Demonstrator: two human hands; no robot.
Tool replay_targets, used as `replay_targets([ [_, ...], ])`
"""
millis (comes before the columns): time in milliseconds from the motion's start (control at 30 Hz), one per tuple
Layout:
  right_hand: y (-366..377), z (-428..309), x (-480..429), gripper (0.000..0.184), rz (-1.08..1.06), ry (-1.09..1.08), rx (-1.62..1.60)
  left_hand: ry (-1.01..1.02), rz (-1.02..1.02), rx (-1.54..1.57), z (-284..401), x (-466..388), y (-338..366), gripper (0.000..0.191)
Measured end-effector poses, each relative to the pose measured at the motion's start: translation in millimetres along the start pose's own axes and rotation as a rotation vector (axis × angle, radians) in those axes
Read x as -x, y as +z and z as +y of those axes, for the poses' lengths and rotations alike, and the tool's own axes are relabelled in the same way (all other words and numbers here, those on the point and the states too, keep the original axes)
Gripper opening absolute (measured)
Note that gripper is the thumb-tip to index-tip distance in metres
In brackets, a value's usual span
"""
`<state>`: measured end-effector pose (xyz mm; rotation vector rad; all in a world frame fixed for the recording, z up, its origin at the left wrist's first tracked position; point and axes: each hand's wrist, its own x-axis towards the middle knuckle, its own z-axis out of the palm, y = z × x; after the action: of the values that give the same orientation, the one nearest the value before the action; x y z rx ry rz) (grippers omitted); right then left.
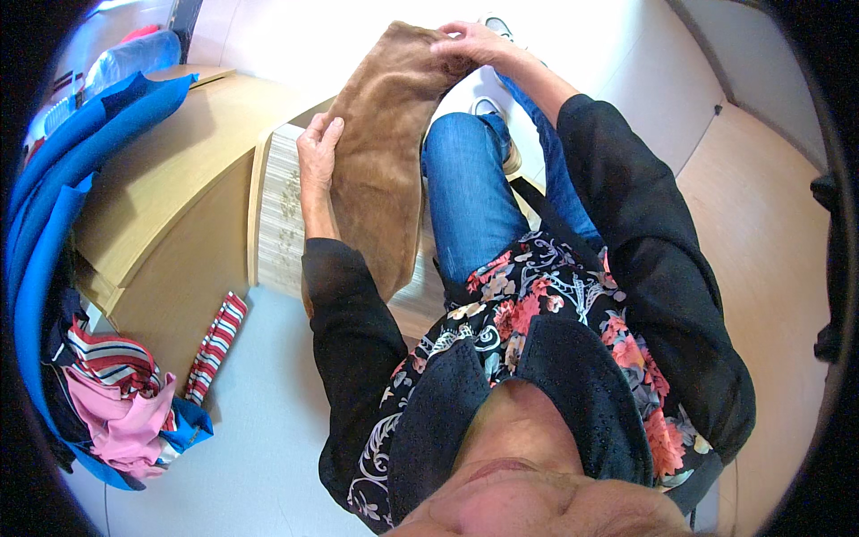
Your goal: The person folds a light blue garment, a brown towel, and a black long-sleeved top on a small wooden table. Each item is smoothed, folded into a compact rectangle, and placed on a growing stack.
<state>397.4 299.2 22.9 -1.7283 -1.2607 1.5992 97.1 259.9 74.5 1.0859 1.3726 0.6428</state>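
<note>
A brown, suede-like piece of cloth (382, 154) hangs lengthwise before me, beside my jeans-clad knee. The left edge of the cloth lies under my left hand (322, 144), its thumb on top and its fingers partly hidden. At the far right end, the thumb and fingers of my right hand (466, 43) pinch the cloth, which is bunched and darker there. Soft folds run across its upper part, while the lower end narrows near my left forearm. Part of a light, streaked panel with a golden floral pattern (288, 201) shows behind the cloth.
At left stands a pale wooden table (181, 148) with blue fabric (100, 134) draped over it. Pink fabric (121, 423) and striped fabric (218, 346) are at lower left. A clear plastic bag (134, 60) sits farther back. A wooden panel (758, 235) is at right.
</note>
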Motion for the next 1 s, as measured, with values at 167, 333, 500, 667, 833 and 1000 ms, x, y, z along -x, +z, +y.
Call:
replay_targets([
  [167,-3.0,21.3,-19.8,0.022,-0.054,0.042,0.238,0.290,0.147,-0.467,-7.5,0.3,4.1,0.019],
  [333,-5.1,29.7,-18.8,0.021,0.036,0.021,-0.004,0.387,0.292,-0.868,-10.1,-0.3,21.0,0.024],
  [500,-1.3,29.6,-21.4,0.019,0.009,-0.027,-0.021,0.751,0.545,-0.987,-6.3,18.9,25.5,0.021],
  [667,-0.6,21.9,-33.4,0.012,-0.059,-0.059,-0.158,0.609,0.271,-1.030,-29.6,67.3,62.6,0.029],
  [833,6.4,-12.2,-26.1,0.010,-0.080,0.005,-0.380,0.450,0.266,-1.201,-46.1,74.4,75.7,0.045],
  [1000,13.3,-53.1,-18.5,0.007,-0.226,0.015,-0.480,0.384,0.225,-1.194,-42.5,63.2,71.8,0.053],
])
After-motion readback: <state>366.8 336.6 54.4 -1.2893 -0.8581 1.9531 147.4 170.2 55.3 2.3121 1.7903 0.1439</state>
